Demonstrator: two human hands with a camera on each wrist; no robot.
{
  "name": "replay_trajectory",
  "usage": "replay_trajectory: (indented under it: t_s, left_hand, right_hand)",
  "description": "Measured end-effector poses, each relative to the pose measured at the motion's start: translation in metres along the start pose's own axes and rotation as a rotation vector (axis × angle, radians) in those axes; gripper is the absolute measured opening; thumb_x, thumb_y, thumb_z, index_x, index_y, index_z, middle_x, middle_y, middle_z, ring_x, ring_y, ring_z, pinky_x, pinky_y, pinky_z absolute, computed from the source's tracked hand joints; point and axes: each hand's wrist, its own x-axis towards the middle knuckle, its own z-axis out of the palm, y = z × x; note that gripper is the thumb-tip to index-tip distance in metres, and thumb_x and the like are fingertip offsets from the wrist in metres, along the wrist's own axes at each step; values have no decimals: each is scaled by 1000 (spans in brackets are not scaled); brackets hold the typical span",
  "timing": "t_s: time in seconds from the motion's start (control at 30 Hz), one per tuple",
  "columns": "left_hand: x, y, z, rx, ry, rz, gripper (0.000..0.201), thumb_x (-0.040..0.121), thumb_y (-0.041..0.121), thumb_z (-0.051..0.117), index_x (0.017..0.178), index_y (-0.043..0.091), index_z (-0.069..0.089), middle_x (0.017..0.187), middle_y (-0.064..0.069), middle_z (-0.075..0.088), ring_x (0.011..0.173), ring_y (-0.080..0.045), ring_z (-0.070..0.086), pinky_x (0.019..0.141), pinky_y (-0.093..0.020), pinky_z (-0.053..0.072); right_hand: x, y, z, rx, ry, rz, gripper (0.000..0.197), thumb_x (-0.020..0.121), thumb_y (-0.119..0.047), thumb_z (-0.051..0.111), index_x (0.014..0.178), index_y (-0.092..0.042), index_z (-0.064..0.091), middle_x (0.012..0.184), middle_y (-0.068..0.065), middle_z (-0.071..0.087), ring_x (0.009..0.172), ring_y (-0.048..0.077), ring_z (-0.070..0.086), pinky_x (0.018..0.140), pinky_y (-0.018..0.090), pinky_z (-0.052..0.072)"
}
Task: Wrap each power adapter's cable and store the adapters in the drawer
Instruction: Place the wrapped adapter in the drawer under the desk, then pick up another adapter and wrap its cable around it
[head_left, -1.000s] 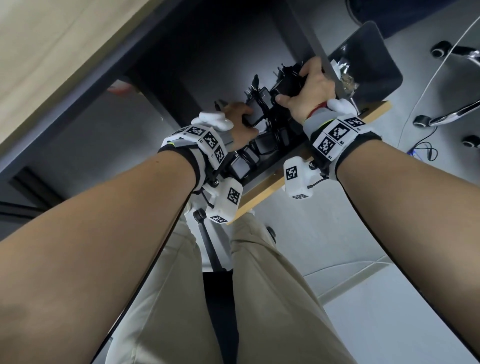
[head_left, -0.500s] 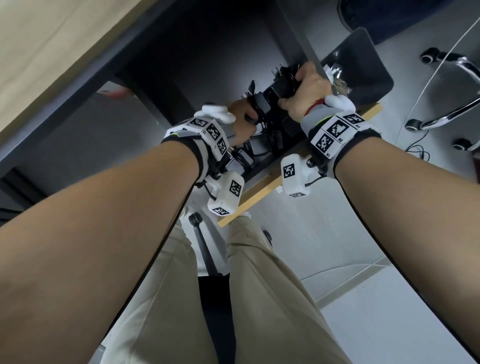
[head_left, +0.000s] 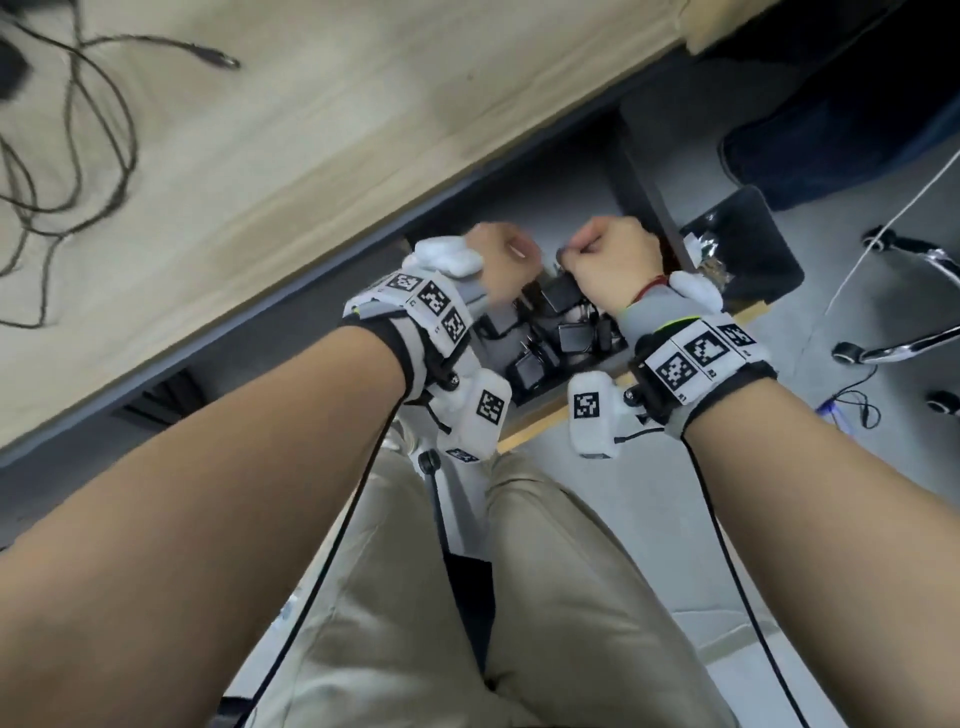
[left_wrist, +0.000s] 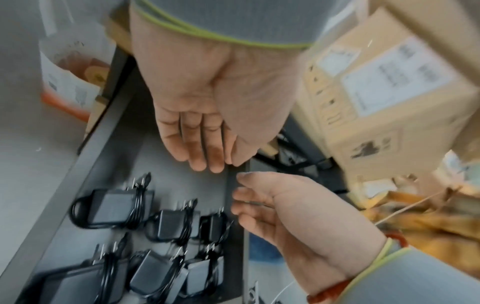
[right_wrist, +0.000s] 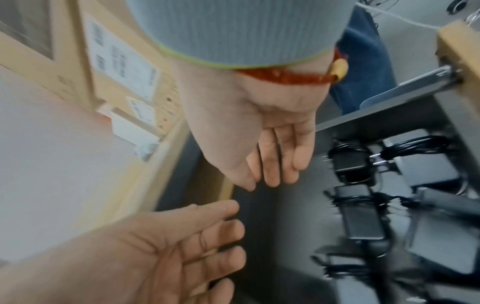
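The open drawer under the desk holds several black power adapters, each with its cable wound around it. In the left wrist view they lie in rows on the grey drawer floor. My left hand and right hand hover side by side above the drawer's back part, close together but apart. Both are empty, with fingers relaxed: left hand, right hand. More wrapped adapters show in the right wrist view.
The wooden desk top carries a loose black cable at the left. A labelled cardboard box stands beyond the drawer. A black bin and a chair base are on the floor to the right.
Both hands have let go of the adapters and risen out of the drawer, coming closer together. The head view has tilted up and now shows the desk top.
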Motion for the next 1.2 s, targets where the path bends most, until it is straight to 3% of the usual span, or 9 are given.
replay_trajectory:
  t_s: [0.17, 0.37, 0.47, 0.6, 0.7, 0.87, 1.0, 1.1, 1.2]
  left_hand:
    - [-60, -7, -87, -327, 142, -26, 12, 85, 14, 60, 81, 23, 67, 69, 0, 68, 60, -17, 61, 62, -32, 53]
    - [-106, -21, -189, -450, 325, -69, 11, 89, 13, 61, 83, 22, 65, 68, 1, 66, 52, -11, 58, 47, -17, 43]
    - [-122, -37, -236, -488, 403, -91, 11, 90, 13, 60, 84, 22, 63, 69, 2, 64, 53, -8, 58, 45, -14, 41]
    - [-128, -67, -292, -530, 559, -131, 17, 85, 14, 65, 74, 27, 61, 66, 2, 61, 58, -16, 56, 53, -23, 44]
    - [-130, -101, -335, -521, 629, -160, 12, 85, 16, 67, 81, 26, 64, 70, 6, 62, 63, -13, 58, 61, -26, 48]
    - [-120, -163, -402, -570, 694, -235, 17, 88, 7, 65, 104, 11, 67, 84, 1, 61, 65, -7, 52, 55, -9, 41]
    - [-108, -188, -419, -592, 591, -221, 30, 90, 3, 61, 120, 2, 63, 97, -8, 62, 74, -14, 57, 57, -9, 43]
    - [-92, -211, -439, -554, 523, -213, 33, 89, 10, 63, 123, 9, 65, 110, -5, 67, 96, -14, 62, 78, -17, 45]
    - [-82, -221, -449, -465, 433, -223, 36, 90, 19, 63, 126, 18, 64, 124, -1, 65, 106, -10, 59, 84, -13, 38]
  right_hand:
    - [-46, -95, -28, 83, -30, -177, 6, 81, -27, 66, 84, -23, 70, 79, -9, 66, 82, 14, 64, 83, 26, 50]
    - [-68, -204, -29, 197, -120, -298, 13, 70, -32, 61, 70, -19, 61, 75, 7, 69, 75, 32, 68, 78, 51, 57]
    - [-82, -262, -26, 194, -198, -363, 7, 73, -27, 60, 75, -20, 63, 72, 2, 69, 65, 25, 65, 64, 37, 53]
    - [-86, -325, -9, 162, -277, -426, 5, 72, -28, 62, 72, -23, 63, 69, -2, 68, 58, 18, 64, 61, 30, 47]
    - [-90, -375, 14, 120, -298, -442, 7, 74, -28, 63, 70, -22, 64, 72, -1, 70, 58, 17, 65, 63, 31, 51]
    - [-84, -449, 72, 43, -314, -441, 15, 71, -32, 61, 73, -19, 68, 69, -2, 71, 73, 24, 71, 78, 43, 60]
    - [-75, -478, 101, -45, -323, -455, 7, 80, -29, 65, 74, -26, 68, 81, -8, 70, 88, 19, 69, 87, 34, 55]
    - [-66, -507, 130, -144, -296, -467, 10, 88, -26, 63, 94, -28, 70, 96, -6, 70, 103, 17, 64, 92, 26, 48]
    - [-55, -522, 152, -232, -282, -480, 28, 89, -27, 63, 116, -22, 69, 117, 0, 70, 114, 20, 61, 99, 28, 46]
